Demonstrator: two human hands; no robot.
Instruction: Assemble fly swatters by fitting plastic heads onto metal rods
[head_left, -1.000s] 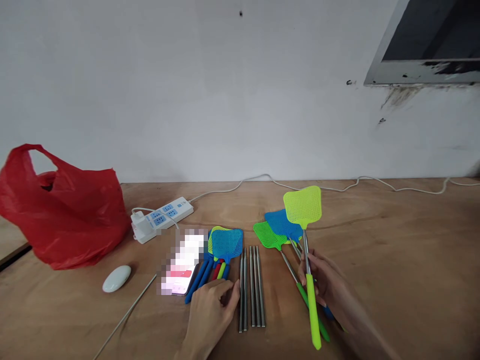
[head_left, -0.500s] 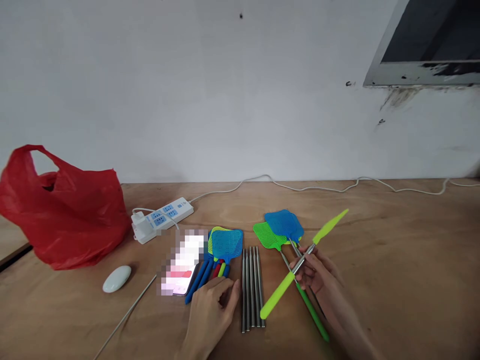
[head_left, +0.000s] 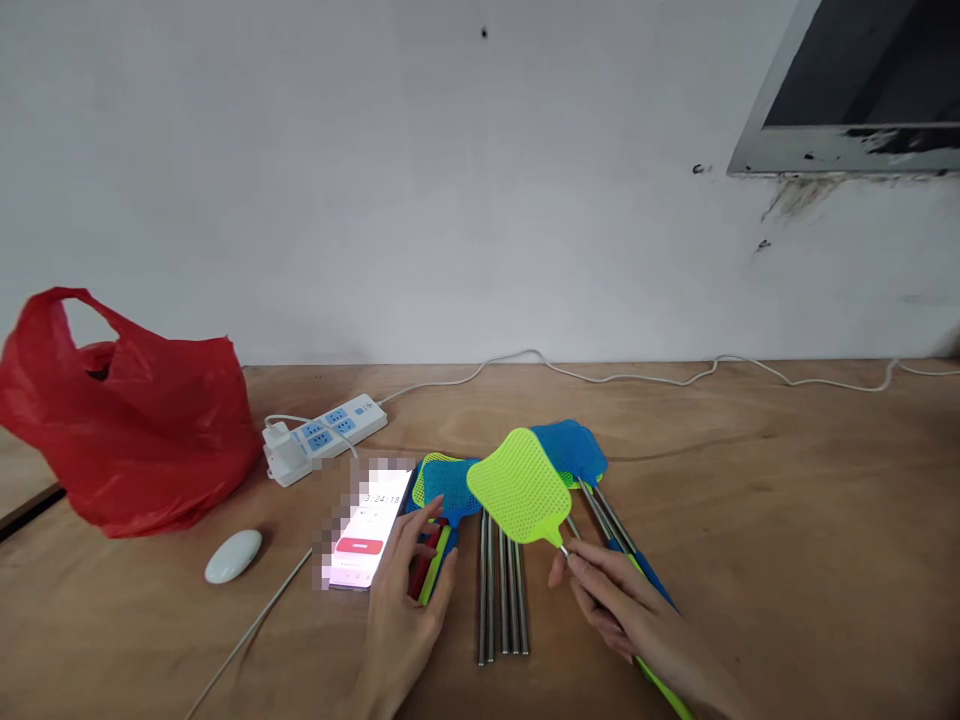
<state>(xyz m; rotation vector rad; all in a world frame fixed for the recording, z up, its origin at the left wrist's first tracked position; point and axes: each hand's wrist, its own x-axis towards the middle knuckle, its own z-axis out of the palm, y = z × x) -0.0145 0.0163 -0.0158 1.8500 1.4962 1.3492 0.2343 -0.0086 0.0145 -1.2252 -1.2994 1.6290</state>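
My right hand [head_left: 626, 605] is closed round the metal rod of a yellow-green fly swatter [head_left: 521, 487], whose mesh head tilts up to the left over the table. My left hand [head_left: 409, 590] has its fingers apart, reaching over loose red, yellow-green and blue handles [head_left: 433, 565]; whether it touches them I cannot tell. Beyond its fingertips lie loose swatter heads, a blue one [head_left: 450, 485] on top. Several metal rods [head_left: 504, 600] lie side by side between my hands. Behind the held swatter, blue-headed swatters [head_left: 574, 448] with rods attached lie in a pile, partly hidden.
A lit phone [head_left: 367, 530] lies left of the handles. Farther left are a white oval object [head_left: 234, 556], a white power strip [head_left: 330, 435] and a red plastic bag [head_left: 142, 430]. A white cable [head_left: 600, 379] runs along the wall.
The swatter in my right hand has swung round, its head now up to the left and its handle low to the right. My left hand has opened its fingers and shifted over the handles.
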